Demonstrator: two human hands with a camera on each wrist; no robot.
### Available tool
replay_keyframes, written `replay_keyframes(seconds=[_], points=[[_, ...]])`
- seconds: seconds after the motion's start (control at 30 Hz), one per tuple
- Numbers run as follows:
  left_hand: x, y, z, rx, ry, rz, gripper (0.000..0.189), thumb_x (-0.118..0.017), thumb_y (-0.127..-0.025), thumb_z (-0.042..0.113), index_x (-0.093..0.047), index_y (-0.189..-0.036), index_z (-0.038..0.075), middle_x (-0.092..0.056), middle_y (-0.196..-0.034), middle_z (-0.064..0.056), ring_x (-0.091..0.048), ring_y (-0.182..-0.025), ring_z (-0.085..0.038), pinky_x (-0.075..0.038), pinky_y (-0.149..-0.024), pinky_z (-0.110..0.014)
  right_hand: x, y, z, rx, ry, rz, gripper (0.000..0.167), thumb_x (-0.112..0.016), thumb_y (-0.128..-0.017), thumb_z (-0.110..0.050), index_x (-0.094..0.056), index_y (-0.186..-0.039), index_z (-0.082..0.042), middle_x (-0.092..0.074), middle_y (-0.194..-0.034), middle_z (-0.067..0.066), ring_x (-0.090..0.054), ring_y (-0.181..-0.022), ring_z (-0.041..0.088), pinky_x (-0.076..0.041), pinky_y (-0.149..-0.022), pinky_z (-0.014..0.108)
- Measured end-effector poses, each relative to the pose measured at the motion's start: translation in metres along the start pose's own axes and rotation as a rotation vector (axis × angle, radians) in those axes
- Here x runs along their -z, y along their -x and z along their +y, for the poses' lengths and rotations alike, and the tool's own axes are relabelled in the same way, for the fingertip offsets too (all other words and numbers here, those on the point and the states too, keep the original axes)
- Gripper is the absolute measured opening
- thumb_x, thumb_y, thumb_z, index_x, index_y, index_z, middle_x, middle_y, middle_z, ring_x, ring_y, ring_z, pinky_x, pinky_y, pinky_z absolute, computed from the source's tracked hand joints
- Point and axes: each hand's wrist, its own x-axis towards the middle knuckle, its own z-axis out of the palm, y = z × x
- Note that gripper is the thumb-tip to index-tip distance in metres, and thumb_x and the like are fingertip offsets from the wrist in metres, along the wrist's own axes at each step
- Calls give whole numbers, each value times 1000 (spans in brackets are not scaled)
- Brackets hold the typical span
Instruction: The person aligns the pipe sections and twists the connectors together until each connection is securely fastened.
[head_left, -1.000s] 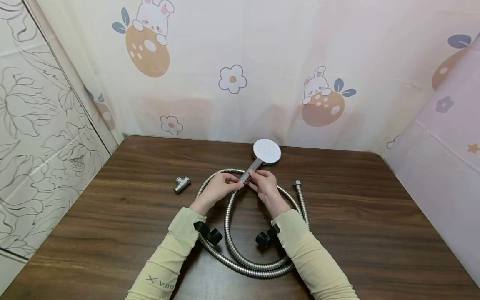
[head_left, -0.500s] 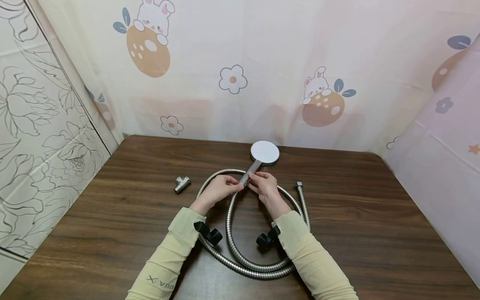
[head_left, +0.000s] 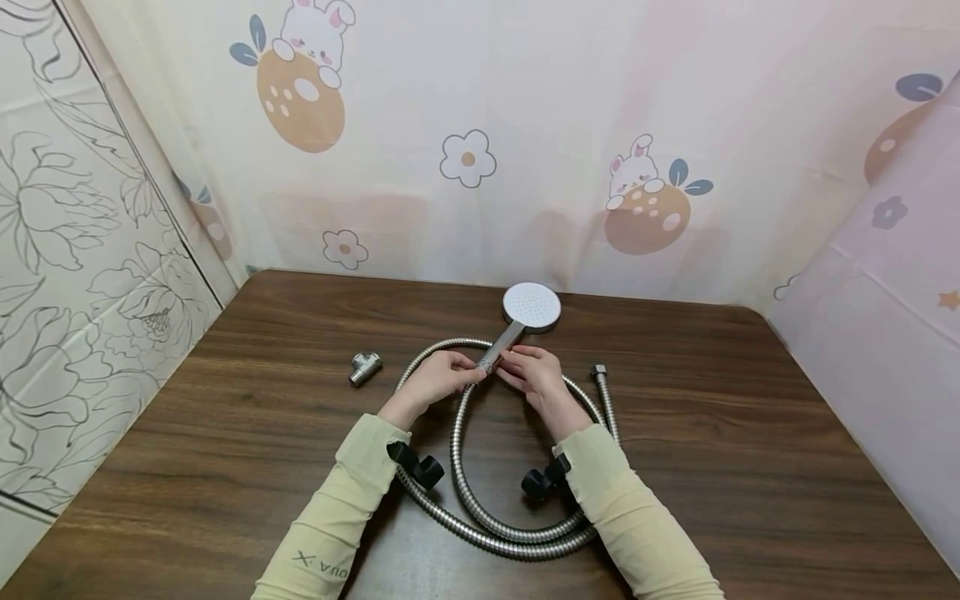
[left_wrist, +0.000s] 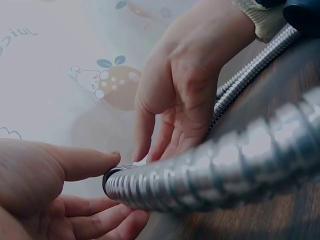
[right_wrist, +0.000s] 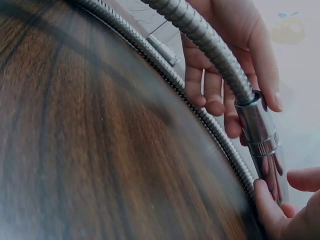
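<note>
A hand shower head point(head_left: 532, 306) with a round white face and chrome handle is tilted up toward the back of the table. At its lower end, a chrome connector nut point(right_wrist: 254, 120) joins it to a coiled metal shower hose point(head_left: 517, 550). My left hand point(head_left: 433, 382) pinches this nut, thumb on top and fingers beneath. Just above the nut, my right hand point(head_left: 540, 382) holds the handle between thumb and fingers; the thumb looks slightly lifted in the right wrist view. The handle's underside is mostly hidden.
A small metal T-shaped fitting point(head_left: 364, 367) lies left of the hose. The hose's free end point(head_left: 598, 371), with a nut, lies to the right. The wooden table point(head_left: 750, 433) ends at a patterned curtain point(head_left: 540, 167) behind.
My right hand has shifted slightly right and down at the handle. The shower head has dipped a little. My left hand stays at the connector nut.
</note>
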Motion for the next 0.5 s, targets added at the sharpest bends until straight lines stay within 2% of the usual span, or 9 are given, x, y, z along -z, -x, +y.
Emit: replay_keyframes(seconds=[0.13, 0.33, 0.5], points=[[1, 0, 2, 1, -32, 17, 28, -67, -82, 25, -65, -99, 3, -65, -76, -2, -53, -61, -10, -45, -58, -24, 5, 3, -6, -1, -25, -1, 43, -54, -87, 3, -39, -127, 9, -56, -92, 10, -62, -75, 12, -48, -86, 34], [2, 1, 3, -19, -48, 31, 28, -67, -82, 26, -64, -97, 3, -64, -76, -3, -53, -61, -10, -45, -58, -25, 16, 5, -18, -2, -57, -7, 43, -52, -88, 2, -38, -128, 7, -55, -97, 11, -62, -83, 16, -48, -86, 32], [4, 2, 3, -26, -54, 43, 28, -68, -81, 27, -65, -96, 3, -65, -77, -4, -57, -64, -15, -48, -62, -30, 22, 6, -25, -1, -64, -11, 27, -52, -88, 3, -46, -114, 1, -56, -95, 11, -62, -83, 16, -48, -88, 33]])
